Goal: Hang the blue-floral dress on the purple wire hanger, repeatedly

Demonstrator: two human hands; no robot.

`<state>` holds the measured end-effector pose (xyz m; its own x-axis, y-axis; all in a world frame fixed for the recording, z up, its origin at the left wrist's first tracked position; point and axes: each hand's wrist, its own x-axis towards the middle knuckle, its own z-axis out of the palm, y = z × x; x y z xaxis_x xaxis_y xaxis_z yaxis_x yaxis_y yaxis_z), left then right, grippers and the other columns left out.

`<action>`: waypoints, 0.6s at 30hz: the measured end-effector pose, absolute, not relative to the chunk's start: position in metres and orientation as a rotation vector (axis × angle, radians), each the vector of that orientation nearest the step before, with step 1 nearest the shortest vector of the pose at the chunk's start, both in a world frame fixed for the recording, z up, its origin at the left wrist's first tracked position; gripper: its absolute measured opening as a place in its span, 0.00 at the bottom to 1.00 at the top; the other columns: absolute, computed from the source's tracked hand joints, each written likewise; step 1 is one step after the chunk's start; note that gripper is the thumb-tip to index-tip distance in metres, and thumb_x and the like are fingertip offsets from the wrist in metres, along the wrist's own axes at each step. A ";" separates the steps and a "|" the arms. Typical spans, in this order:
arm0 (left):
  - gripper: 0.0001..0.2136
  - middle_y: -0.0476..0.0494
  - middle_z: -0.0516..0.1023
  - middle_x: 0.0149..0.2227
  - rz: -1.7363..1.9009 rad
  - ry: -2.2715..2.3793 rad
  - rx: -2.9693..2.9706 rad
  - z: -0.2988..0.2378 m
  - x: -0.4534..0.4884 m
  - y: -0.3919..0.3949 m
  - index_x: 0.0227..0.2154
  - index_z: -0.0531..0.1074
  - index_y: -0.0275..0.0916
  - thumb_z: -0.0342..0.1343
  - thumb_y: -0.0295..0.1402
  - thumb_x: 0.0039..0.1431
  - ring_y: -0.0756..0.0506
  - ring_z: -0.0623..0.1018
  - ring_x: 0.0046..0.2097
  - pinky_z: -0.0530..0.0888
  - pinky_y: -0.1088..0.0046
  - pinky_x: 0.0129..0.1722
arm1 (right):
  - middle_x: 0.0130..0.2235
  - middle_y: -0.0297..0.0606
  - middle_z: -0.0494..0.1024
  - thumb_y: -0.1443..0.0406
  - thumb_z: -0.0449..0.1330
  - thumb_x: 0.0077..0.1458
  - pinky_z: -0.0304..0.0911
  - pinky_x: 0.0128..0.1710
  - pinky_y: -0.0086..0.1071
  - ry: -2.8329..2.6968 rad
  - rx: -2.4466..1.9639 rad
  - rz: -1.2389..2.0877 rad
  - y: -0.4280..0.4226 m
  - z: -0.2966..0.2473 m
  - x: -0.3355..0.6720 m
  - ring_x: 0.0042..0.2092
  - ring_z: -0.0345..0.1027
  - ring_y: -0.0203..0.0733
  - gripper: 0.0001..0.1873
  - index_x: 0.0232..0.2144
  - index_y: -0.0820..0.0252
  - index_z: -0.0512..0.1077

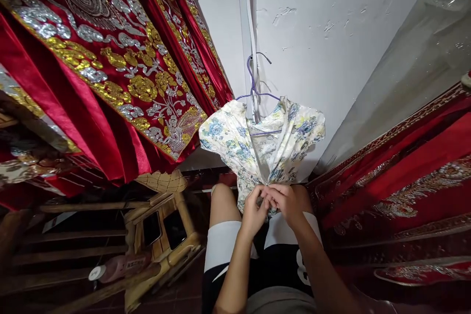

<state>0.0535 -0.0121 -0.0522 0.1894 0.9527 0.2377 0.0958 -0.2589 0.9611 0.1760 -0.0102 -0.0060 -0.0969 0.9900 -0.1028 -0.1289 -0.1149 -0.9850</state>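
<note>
A small white dress with blue and yellow flowers point(235, 140) hangs on a purple wire hanger point(253, 86) against the white wall, right in front of me. My left hand point(253, 211) and my right hand point(285, 201) meet at the front opening of the dress near its waist. Both hands pinch the fabric edges together with bent fingers. The lower part of the dress is hidden behind my hands and knees.
Red cloths with gold and silver embroidery point(110, 68) hang at the left, more red embroidered cloth point(405, 181) lies at the right. A wooden stool point(165, 235) and a bottle point(117, 267) stand low at the left. My knees in black and white shorts point(228, 245) are below.
</note>
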 end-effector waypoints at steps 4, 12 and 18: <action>0.05 0.47 0.73 0.34 1.371 1.038 1.654 -0.060 0.062 -0.007 0.33 0.68 0.41 0.52 0.25 0.56 0.45 0.73 0.38 0.70 0.71 0.40 | 0.17 0.35 0.73 0.55 0.62 0.53 0.49 0.21 0.30 -1.299 -1.143 1.413 0.003 0.007 0.181 0.20 0.55 0.34 0.16 0.21 0.59 0.74; 0.06 0.49 0.72 0.29 1.613 1.266 1.553 -0.072 0.064 -0.002 0.34 0.67 0.41 0.50 0.36 0.67 0.48 0.73 0.31 0.68 0.74 0.32 | 0.16 0.33 0.72 0.58 0.60 0.56 0.48 0.19 0.28 -1.422 -1.076 1.427 0.019 0.033 0.179 0.17 0.55 0.32 0.14 0.25 0.61 0.77; 0.08 0.47 0.72 0.29 1.547 1.260 1.690 -0.103 0.078 -0.011 0.32 0.65 0.41 0.48 0.34 0.68 0.47 0.74 0.32 0.69 0.73 0.35 | 0.16 0.29 0.68 0.60 0.64 0.55 0.47 0.16 0.26 -1.221 -0.936 1.167 0.086 0.125 0.183 0.16 0.51 0.28 0.13 0.23 0.62 0.75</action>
<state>0.0779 -0.0114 -0.1027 -0.0856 0.8782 0.4706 0.2832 -0.4314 0.8566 0.1832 0.0864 0.1248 -0.0344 0.9801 0.1954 -0.1507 0.1882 -0.9705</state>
